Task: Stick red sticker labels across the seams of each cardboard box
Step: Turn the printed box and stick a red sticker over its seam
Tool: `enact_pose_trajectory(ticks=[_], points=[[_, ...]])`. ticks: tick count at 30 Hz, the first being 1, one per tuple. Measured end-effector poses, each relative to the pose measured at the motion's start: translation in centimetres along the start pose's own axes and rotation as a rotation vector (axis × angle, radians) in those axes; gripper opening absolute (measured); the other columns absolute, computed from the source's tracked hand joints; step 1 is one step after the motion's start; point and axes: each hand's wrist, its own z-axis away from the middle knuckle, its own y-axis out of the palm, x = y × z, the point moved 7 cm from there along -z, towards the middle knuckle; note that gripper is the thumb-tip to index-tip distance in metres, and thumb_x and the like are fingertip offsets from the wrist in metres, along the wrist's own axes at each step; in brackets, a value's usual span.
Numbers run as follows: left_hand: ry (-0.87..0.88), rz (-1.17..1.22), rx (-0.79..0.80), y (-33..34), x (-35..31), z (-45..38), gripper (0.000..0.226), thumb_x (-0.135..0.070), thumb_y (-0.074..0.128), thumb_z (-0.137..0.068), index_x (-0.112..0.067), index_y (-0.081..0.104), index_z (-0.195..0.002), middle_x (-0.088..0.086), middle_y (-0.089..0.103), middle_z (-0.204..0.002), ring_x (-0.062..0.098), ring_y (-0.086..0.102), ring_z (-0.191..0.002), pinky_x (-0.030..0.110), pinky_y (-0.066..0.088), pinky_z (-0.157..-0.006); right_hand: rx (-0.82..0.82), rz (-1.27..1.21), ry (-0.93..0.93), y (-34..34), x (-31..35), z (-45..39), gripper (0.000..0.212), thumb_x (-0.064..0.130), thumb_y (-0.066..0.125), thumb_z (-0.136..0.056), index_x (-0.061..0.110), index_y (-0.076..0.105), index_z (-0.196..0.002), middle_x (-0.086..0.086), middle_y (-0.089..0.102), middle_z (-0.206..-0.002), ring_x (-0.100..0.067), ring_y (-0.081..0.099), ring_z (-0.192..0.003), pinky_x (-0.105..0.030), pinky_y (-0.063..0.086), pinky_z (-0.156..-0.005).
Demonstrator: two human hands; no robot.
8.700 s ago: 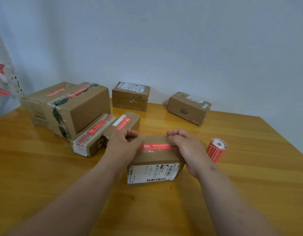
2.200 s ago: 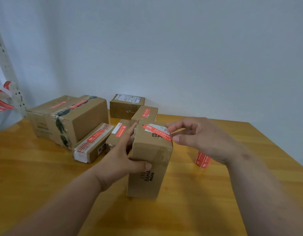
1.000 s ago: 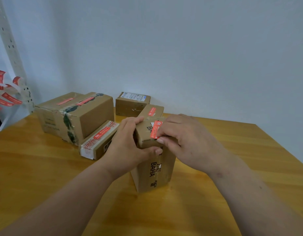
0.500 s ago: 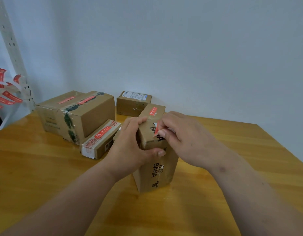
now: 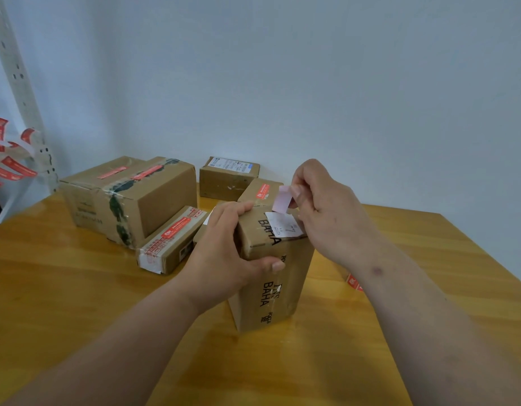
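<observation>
at the middle of the table (image 5: 77,303) stands the tall box (image 5: 271,276) on end, your left hand (image 5: 224,253) wrapped round its upper part to steady it. your right hand (image 5: 326,212) pinches a sticker (image 5: 282,199) above the top face, pale underside showing, not yet pressed down. the big box (image 5: 130,197), the flat box (image 5: 171,238) and the small box behind (image 5: 262,191) already carry red labels. the far box (image 5: 227,178) shows none that i can see, so it likely remains. a bit of the roll (image 5: 354,282) peeks out by your right forearm.
</observation>
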Motion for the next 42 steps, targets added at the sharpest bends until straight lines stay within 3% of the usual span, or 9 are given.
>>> enact_pose_trajectory(ticks=[7, 13, 18, 22, 26, 29, 32, 38, 42], points=[[-0.013, 0.000, 0.019, 0.2, 0.0, 0.0, 0.093, -0.042, 0.086, -0.062, -0.030, 0.036, -0.140, -0.019, 0.037, -0.129, -0.002, 0.041, -0.118, 0.011, 0.044, -0.089, -0.068, 0.000, 0.047, 0.0, -0.3, -0.6, 0.014, 0.024, 0.030, -0.103, 0.029, 0.035, -0.090, -0.009, 0.064, -0.084, -0.030, 0.064, -0.082, -0.053, 0.055, -0.069], [-0.034, -0.009, 0.007, 0.1, 0.1, -0.2, 0.093, -0.043, 0.087, -0.062, -0.032, 0.036, -0.140, -0.022, 0.037, -0.127, -0.004, 0.041, -0.117, 0.012, 0.043, -0.090, -0.129, -0.067, 0.104, -1.2, -0.1, -1.7, 0.013, 0.031, 0.029, -0.103, 0.027, 0.033, -0.091, -0.007, 0.064, -0.086, -0.029, 0.065, -0.079, -0.053, 0.057, -0.067], [-0.109, 0.014, -0.064, -0.7, 1.0, -0.2, 0.091, -0.048, 0.084, -0.064, -0.032, 0.037, -0.140, -0.018, 0.036, -0.128, 0.001, 0.042, -0.116, 0.013, 0.042, -0.088, -0.272, -0.359, 0.344, -1.7, -2.8, -0.9, 0.014, 0.027, 0.029, -0.104, 0.022, 0.038, -0.094, -0.003, 0.063, -0.096, -0.017, 0.069, -0.084, -0.052, 0.059, -0.068], [-0.361, 0.396, -0.178, -0.9, 3.4, 0.2, 0.096, -0.060, 0.082, -0.058, -0.045, 0.037, -0.141, -0.009, 0.037, -0.134, 0.016, 0.051, -0.116, 0.041, 0.054, -0.091, -0.440, -0.616, 0.509, -1.5, -4.7, 0.9, 0.020, 0.023, 0.030, -0.104, 0.026, 0.041, -0.087, 0.000, 0.062, -0.096, -0.017, 0.069, -0.090, -0.048, 0.061, -0.067], [-0.622, 0.718, -0.176, 0.8, 4.7, 1.4, 0.094, -0.054, 0.079, -0.062, -0.046, 0.034, -0.144, 0.001, 0.038, -0.139, 0.023, 0.054, -0.109, 0.048, 0.055, -0.088, -0.486, -0.668, 0.560, -0.7, -5.4, 1.7, 0.020, 0.023, 0.031, -0.103, 0.026, 0.042, -0.087, -0.002, 0.064, -0.097, -0.020, 0.068, -0.092, -0.047, 0.061, -0.069], [-0.667, 0.624, -0.118, 2.3, 5.2, 2.8, 0.108, -0.074, 0.075, -0.044, -0.044, 0.039, -0.141, 0.003, 0.036, -0.140, 0.023, 0.053, -0.110, 0.049, 0.053, -0.092, -0.467, -0.691, 0.623, 0.9, -6.2, 2.4, 0.021, 0.022, 0.031, -0.104, 0.025, 0.043, -0.086, -0.002, 0.064, -0.097, -0.022, 0.068, -0.093, -0.047, 0.061, -0.071], [-0.728, 0.416, -0.112, 2.7, 6.3, 3.7, 0.104, -0.092, 0.059, -0.046, -0.034, 0.051, -0.132, -0.001, 0.036, -0.136, 0.024, 0.052, -0.114, 0.049, 0.049, -0.098, -0.409, -0.737, 0.709, 2.9, -7.1, 3.3, 0.020, 0.023, 0.031, -0.104, 0.025, 0.045, -0.089, -0.005, 0.064, -0.102, -0.021, 0.068, -0.094, -0.047, 0.060, -0.074], [-0.797, 0.078, -0.052, 2.2, 8.5, 5.2, 0.069, -0.068, 0.063, -0.072, -0.017, 0.050, -0.117, 0.001, 0.055, -0.115, 0.023, 0.055, -0.105, 0.049, 0.051, -0.092, -0.313, -0.666, 0.743, 4.1, -7.9, 4.2, 0.019, 0.025, 0.032, -0.104, 0.023, 0.045, -0.090, 0.002, 0.066, -0.094, -0.017, 0.067, -0.094, -0.053, 0.057, -0.083], [-0.639, -0.183, -0.199, -0.1, 6.0, 4.2, 0.036, -0.052, 0.065, -0.081, -0.032, 0.049, -0.107, -0.008, 0.049, -0.111, 0.016, 0.047, -0.109, 0.050, 0.040, -0.101, -0.256, -0.521, 0.664, 3.9, -7.4, 4.0, 0.018, 0.024, 0.036, -0.102, 0.023, 0.047, -0.088, 0.004, 0.068, -0.090, -0.019, 0.066, -0.095, -0.053, 0.052, -0.090]])
